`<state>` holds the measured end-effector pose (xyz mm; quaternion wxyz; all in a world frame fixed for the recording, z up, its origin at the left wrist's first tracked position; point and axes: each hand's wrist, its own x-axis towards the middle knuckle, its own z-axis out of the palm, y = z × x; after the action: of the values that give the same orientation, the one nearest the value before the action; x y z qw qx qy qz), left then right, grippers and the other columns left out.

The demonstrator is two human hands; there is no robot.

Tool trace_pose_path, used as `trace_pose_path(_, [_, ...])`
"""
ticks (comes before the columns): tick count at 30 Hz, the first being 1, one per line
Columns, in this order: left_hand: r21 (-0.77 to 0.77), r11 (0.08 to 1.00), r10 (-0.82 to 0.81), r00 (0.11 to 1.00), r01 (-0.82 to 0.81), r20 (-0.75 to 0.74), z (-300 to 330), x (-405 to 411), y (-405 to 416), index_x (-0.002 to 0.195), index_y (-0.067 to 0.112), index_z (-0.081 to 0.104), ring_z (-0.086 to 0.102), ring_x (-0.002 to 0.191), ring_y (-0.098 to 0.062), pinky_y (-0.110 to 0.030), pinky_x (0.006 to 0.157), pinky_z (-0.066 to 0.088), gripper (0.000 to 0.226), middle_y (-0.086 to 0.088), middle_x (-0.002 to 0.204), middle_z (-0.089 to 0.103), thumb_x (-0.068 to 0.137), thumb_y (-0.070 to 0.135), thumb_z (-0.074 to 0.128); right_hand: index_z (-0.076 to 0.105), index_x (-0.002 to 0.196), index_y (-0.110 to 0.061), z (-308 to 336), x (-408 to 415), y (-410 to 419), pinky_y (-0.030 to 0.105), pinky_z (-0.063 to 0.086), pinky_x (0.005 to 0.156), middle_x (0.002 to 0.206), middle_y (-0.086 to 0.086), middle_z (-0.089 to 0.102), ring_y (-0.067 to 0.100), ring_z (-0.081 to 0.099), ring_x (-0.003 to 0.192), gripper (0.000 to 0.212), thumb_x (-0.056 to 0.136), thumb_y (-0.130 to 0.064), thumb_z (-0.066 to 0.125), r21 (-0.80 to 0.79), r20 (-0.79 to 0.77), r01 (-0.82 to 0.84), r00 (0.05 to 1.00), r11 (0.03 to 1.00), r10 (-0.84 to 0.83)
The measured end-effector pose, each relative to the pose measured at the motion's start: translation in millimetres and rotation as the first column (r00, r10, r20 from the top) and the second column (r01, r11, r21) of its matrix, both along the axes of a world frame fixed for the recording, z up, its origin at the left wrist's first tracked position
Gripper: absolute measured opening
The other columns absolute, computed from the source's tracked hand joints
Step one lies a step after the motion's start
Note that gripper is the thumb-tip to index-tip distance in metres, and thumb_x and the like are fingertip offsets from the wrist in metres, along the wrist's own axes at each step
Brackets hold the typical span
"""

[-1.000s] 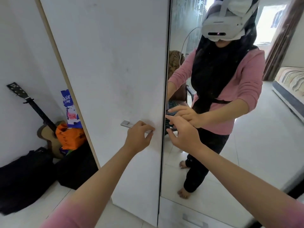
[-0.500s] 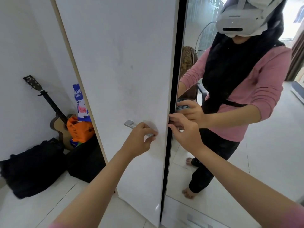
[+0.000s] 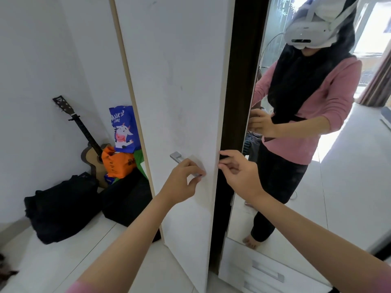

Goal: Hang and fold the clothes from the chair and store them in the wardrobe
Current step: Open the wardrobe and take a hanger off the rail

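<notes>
The left hand (image 3: 182,178) is curled round the metal handle (image 3: 179,159) of the white door (image 3: 179,81), fingers wrapped over the bar. The right hand (image 3: 237,172) sits just beside it, across the door's free edge; its fingertips are bent onto that edge in a light pinch, thumb below. Between the two hands and just beyond the right one, a dark gap (image 3: 239,92) shows into the wardrobe, so the door stands partly open. What is inside cannot be seen.

Right of the right hand hangs the mirror door (image 3: 317,187), which reflects a person in a pink top. Below it are two drawers (image 3: 264,269). Far to the left of the left hand, a guitar (image 3: 88,142) leans on the wall, with an orange bag (image 3: 116,163), a blue bag (image 3: 122,127) and black bags (image 3: 61,206) on the floor.

I judge the task barely begun: only the wardrobe is being opened. No clothes are in either hand, and chair and clothes are not clearly in view; a striped bit in the mirror may be them, but I cannot tell. All the hanging, folding and storing looks still to be done.
</notes>
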<state>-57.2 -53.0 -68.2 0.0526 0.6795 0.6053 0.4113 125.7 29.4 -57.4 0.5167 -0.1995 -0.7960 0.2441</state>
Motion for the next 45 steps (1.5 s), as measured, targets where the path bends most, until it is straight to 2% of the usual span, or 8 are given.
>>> trace_pose_path(9, [0.051, 0.997, 0.048, 0.976, -0.060, 0.212, 8, -48, -110, 0.094, 0.016, 0.065, 0.062, 0.096, -0.012, -0.029, 0.087, 0.051, 0.013, 0.005, 0.096, 0.066, 0.083, 0.022, 0.063, 0.059, 0.115, -0.021, 4, -60, -100, 0.017, 0.055, 0.078, 0.092, -0.005, 0.070, 0.002, 0.069, 0.087, 0.039, 0.084, -0.002, 0.070, 0.030, -0.018, -0.169, 0.985, 0.985, 0.170])
trace_pose_path(14, [0.304, 0.945, 0.041, 0.965, -0.122, 0.260, 48, -62, -163, 0.111, 0.010, 0.061, 0.058, 0.110, -0.022, -0.034, 0.092, 0.051, 0.027, -0.002, 0.112, 0.060, 0.087, 0.022, 0.057, 0.065, 0.111, -0.011, 8, -110, -133, 0.030, 0.059, 0.080, 0.098, 0.004, 0.072, 0.011, 0.069, 0.091, 0.029, 0.085, 0.000, 0.068, -0.020, 0.029, -0.337, 0.941, 0.941, 0.337])
trace_pose_path(18, [0.366, 0.902, 0.139, 0.957, -0.229, 0.256, 71, -84, -185, 0.113, 0.016, 0.062, 0.056, 0.100, -0.024, -0.047, 0.081, 0.052, 0.027, 0.027, 0.108, 0.052, 0.088, 0.023, 0.054, 0.066, 0.115, -0.004, 32, -153, -142, 0.031, 0.058, 0.082, 0.104, 0.005, 0.070, 0.013, 0.068, 0.096, 0.029, 0.086, 0.002, 0.065, -0.021, 0.000, -0.418, 0.909, 0.908, 0.418])
trace_pose_path(24, [0.404, 0.791, 0.382, 0.887, -0.459, 0.260, 100, -122, -201, 0.117, 0.016, 0.063, 0.055, 0.092, -0.007, -0.013, 0.074, 0.046, 0.033, -0.002, 0.107, 0.053, 0.085, 0.013, 0.054, 0.061, 0.119, -0.020, 90, -226, -136, 0.016, 0.054, 0.079, 0.111, -0.005, 0.062, 0.008, 0.063, 0.096, 0.039, 0.086, 0.001, 0.064, 0.061, -0.025, -0.494, 0.868, 0.867, 0.496])
trace_pose_path(30, [0.525, 0.622, 0.605, 0.782, -0.581, 0.148, 138, -173, -203, 0.131, 0.014, 0.053, 0.051, 0.111, -0.011, -0.030, 0.088, 0.052, 0.051, -0.002, 0.120, 0.049, 0.081, 0.005, 0.056, 0.059, 0.126, -0.013, 125, -298, -114, 0.027, 0.045, 0.099, 0.128, 0.006, 0.051, 0.018, 0.050, 0.122, 0.053, 0.076, -0.005, 0.071, 0.282, 0.042, -0.550, 0.825, 0.786, 0.563])
trace_pose_path(33, [0.550, 0.566, 0.709, 0.703, -0.614, 0.054, 156, -198, -198, 0.137, 0.013, 0.047, 0.042, 0.127, -0.008, -0.027, 0.100, 0.044, 0.062, -0.007, 0.142, 0.035, 0.078, -0.001, 0.061, 0.053, 0.134, -0.020, 138, -330, -100, 0.028, 0.037, 0.104, 0.145, 0.011, 0.038, 0.026, 0.039, 0.133, 0.066, 0.072, -0.017, 0.078, 0.368, 0.053, -0.524, 0.837, 0.768, 0.545])
trace_pose_path(37, [0.565, 0.542, 0.811, 0.563, -0.622, -0.158, 170, -230, -188, 0.144, 0.008, 0.035, -0.004, 0.148, -0.026, -0.024, 0.116, 0.018, 0.076, -0.023, 0.156, -0.009, 0.074, -0.004, 0.062, 0.023, 0.149, -0.038, 160, -367, -80, 0.065, 0.020, 0.111, 0.162, 0.000, 0.000, 0.024, 0.006, 0.148, 0.097, 0.070, -0.043, 0.079, 0.429, 0.175, -0.494, 0.867, 0.757, 0.467])
trace_pose_path(45, [0.474, 0.477, 0.879, 0.391, -0.740, -0.273, 177, -269, -186, 0.151, 0.024, 0.015, -0.015, 0.144, -0.019, -0.016, 0.097, 0.035, 0.090, -0.014, 0.150, -0.035, 0.080, 0.002, 0.066, -0.010, 0.146, -0.047, 170, -421, -66, 0.074, 0.002, 0.103, 0.149, -0.004, -0.041, 0.020, -0.034, 0.139, 0.115, 0.065, -0.069, 0.070, 0.431, 0.316, -0.441, 0.891, 0.787, 0.325])
